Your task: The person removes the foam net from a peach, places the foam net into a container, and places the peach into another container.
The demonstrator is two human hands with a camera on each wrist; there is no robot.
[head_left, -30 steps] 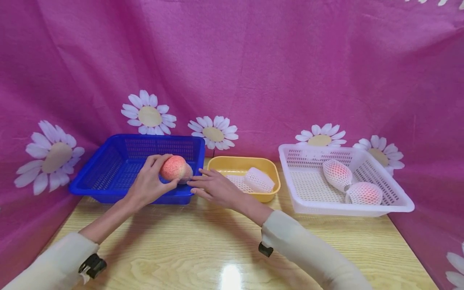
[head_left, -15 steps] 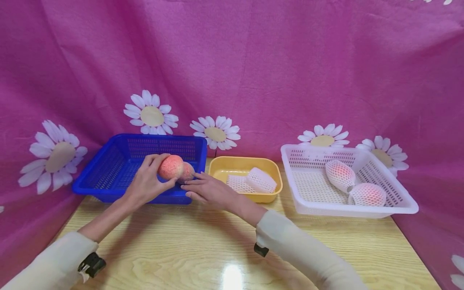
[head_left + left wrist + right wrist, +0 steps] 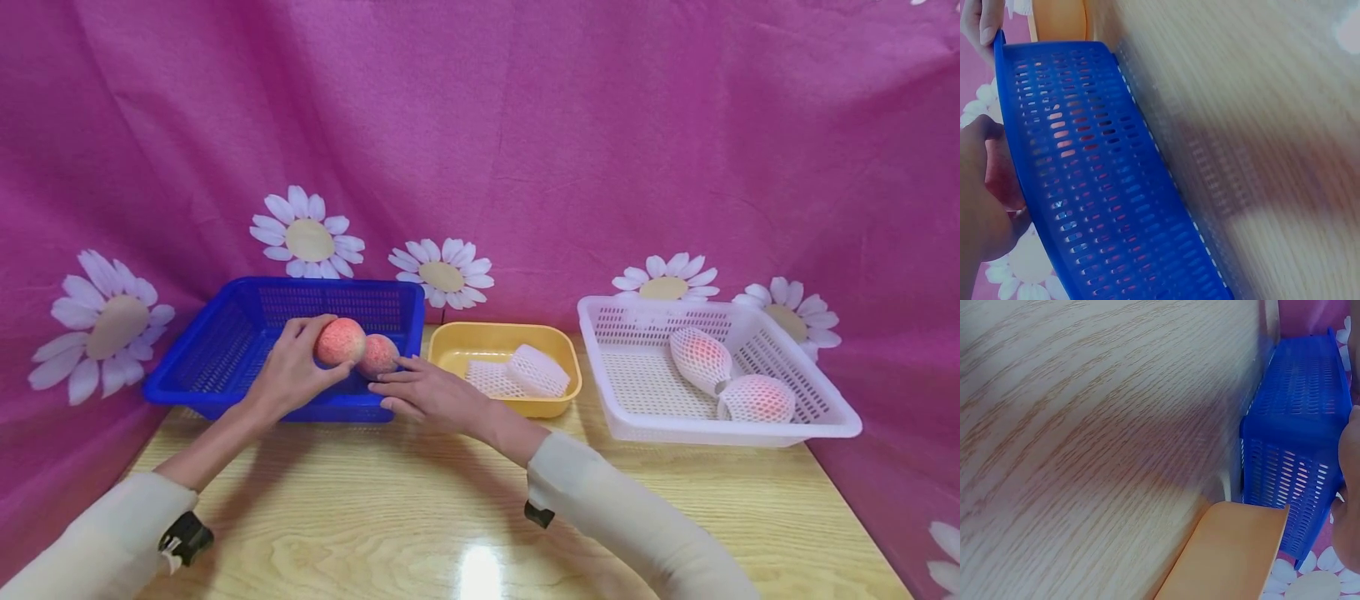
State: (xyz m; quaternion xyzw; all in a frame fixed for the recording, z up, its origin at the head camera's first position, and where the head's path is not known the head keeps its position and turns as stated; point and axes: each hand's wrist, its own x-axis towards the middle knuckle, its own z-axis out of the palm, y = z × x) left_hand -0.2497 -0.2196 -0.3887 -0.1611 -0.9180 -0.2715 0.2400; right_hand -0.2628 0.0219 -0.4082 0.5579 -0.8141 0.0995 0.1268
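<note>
In the head view, a red-pink peach [image 3: 341, 342] is gripped between the thumb and fingers of my left hand [image 3: 288, 367], above the front of the blue basket [image 3: 225, 400]. A second peach [image 3: 378, 357] shows just right of it, inside the basket's right end. My right hand [image 3: 435, 396] reaches over the basket's right rim, its fingers extended and the fingertips right at the second peach. From the left wrist, the held peach [image 3: 1002, 175] is partly hidden behind the basket wall. Only the edge of my right hand [image 3: 1349, 487] appears in the right wrist view.
A yellow tray [image 3: 450, 333] with white foam net sleeves [image 3: 536, 372] stands right of the blue basket. Farther right, a white basket [image 3: 630, 429] holds two peaches [image 3: 757, 400] in foam nets. A pink flowered cloth [image 3: 525, 167] hangs behind the wooden table [image 3: 375, 508].
My left hand has moved slightly left with its peach, so more of the second peach shows. My right hand has shifted a little left along with it.
</note>
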